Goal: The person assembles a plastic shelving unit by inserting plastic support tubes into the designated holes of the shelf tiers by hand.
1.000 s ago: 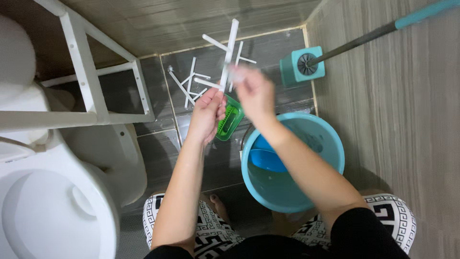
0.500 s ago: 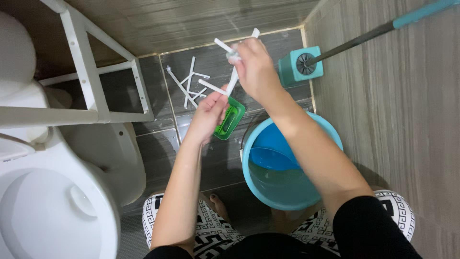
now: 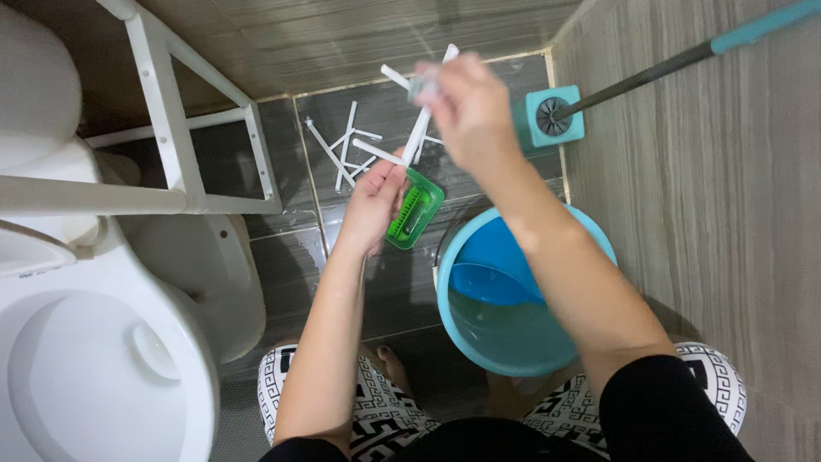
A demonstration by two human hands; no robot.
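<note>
Room: dark-tiled bathroom floor (image 3: pixel 282 257) with pale wood-look wall panels behind and on the right, seen from above
Left hand (image 3: pixel 374 201): fingers closed on the lower end of a white plastic strip (image 3: pixel 419 137), held over the floor near the corner
Right hand (image 3: pixel 466 107): raised higher, blurred, pinching the upper part of the same strip together with a small pale piece; a second white piece sticks out to the left at the top
Green brush (image 3: pixel 413 210): lies on the floor just under the left hand, bristles up, beside the bucket
Loose white strips (image 3: pixel 342 150): scattered in a heap on the tiles by the corner, behind the hands
Bucket (image 3: pixel 462 334): light blue, round, water inside, a darker blue scoop (image 3: pixel 496 265) resting in it; the right forearm passes over it
Toilet brush holder (image 3: pixel 547 120): teal, square, against the right wall, its long handle running up to the right
White rack (image 3: pixel 171 137): metal frame on the left, over the toilet (image 3: pixel 94 359)
Knees: black-and-white patterned trousers at the bottom edge
</note>
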